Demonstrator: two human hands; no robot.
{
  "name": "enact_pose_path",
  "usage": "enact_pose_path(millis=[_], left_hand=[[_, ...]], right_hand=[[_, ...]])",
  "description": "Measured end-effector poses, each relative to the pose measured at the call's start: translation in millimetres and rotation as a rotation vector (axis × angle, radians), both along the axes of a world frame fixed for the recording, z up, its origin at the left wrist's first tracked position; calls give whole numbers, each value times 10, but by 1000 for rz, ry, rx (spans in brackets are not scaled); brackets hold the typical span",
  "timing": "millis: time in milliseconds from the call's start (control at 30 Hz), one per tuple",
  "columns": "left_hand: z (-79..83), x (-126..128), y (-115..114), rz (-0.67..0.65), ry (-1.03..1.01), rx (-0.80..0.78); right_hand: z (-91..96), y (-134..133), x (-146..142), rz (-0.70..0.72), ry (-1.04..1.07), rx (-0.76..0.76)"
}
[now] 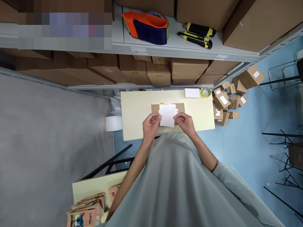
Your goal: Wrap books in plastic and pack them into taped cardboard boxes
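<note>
A white paper label with a small yellow strip on its top edge is held above the pale yellow table. My left hand pinches its left edge between thumb and fingers. On the other side, my right hand pinches near the lower right edge. Beneath the label lies a flat brown cardboard piece, most of it covered. A bit of white and blue print shows beside my right fingertips; what it belongs to is hidden.
White label stack and tape roll lie at the table's back right. Small cartons are piled on the floor beyond. A shelf overhead holds an orange-blue tape dispenser, utility knives and boxes. Booklets sit lower left.
</note>
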State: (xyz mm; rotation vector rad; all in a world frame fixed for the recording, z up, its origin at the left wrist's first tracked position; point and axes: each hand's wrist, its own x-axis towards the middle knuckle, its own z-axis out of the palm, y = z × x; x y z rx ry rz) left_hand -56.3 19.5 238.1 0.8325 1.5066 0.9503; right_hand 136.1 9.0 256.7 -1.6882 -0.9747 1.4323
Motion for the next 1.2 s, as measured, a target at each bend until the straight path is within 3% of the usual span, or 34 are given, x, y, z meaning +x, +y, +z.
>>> enact_pose_path(millis=[200,267,367,533,733,933,1033,1200], left_hand=[[-55,38,-67,-45,349,145],[-116,-50,-96,-49,445,109],[-294,-258,-169,-78,493,-65],[-677,-519,-388,-270,375,-382],[-976,-476,-525,-204,134,-434],[-1083,-528,-409,-208,74,-388],[-1160,-551,-235,-213,70,-344],[-1266,-474,76,-107,67,-228]], right_hand=[[17,-15,108,50,-135,112],[-19,39,226,46,-128,137],[-155,188,475,41,-57,176],[-498,507,798,63,75,156],[-775,855,781,164,100,117],[-844,888,711,203,87,33],[-812,726,757,169,52,-25],[-757,394,776,111,71,-85]])
